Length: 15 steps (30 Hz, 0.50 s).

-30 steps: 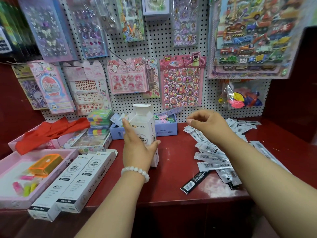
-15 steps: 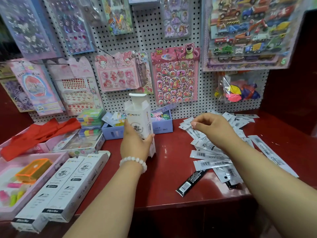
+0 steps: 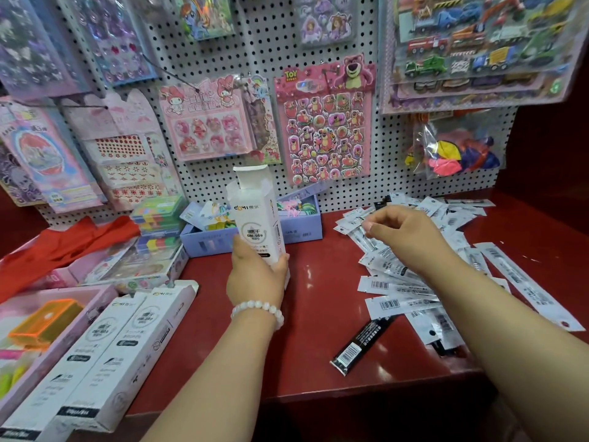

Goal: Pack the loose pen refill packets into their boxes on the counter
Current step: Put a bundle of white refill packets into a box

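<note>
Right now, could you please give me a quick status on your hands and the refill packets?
Left hand holds the open box upright. Right hand curled over the packet pile, grasp unclear. One black packet lies apart. Nothing in the way.

The left hand (image 3: 256, 277) covers the lower part of the upright white box (image 3: 255, 218), so its base is hidden. The right hand (image 3: 404, 237) hides its own fingertips and several refill packets (image 3: 395, 301) beneath it. 2 flat white boxes (image 3: 105, 355) run off the bottom-left edge; their small print is unreadable.
</note>
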Motion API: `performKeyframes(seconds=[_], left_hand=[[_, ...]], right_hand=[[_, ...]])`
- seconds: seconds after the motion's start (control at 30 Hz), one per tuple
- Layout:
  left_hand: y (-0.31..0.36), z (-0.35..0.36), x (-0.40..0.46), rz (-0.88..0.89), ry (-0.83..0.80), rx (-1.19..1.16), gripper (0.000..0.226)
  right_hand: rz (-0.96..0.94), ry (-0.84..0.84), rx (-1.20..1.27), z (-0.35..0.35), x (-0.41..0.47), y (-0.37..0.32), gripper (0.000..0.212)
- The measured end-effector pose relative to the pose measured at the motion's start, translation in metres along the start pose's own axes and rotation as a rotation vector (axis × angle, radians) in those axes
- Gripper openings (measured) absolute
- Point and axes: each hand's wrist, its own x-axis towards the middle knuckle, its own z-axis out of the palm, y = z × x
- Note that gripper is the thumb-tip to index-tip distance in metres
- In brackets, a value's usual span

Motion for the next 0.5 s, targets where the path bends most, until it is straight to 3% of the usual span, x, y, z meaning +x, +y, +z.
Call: performKeyframes(seconds=[0.3,0.4,0.5], left_hand=[[-0.011,-0.004,-0.012,-0.076,-0.094,-0.009,0.127],[-0.015,-0.004,-0.01,-0.071,-0.096,-0.045,0.123],[-0.016,-0.004,-0.005,-0.044,-0.072,-0.05,0.101]], right_hand=[[0.009,0.009,-0.009,-0.001,-0.002,0.005,0.012],[0.017,0.001,-0.006,-0.001,-0.001,0.006,0.013],[0.022,0.002,-0.002,-0.001,-0.001,0.006,0.014]])
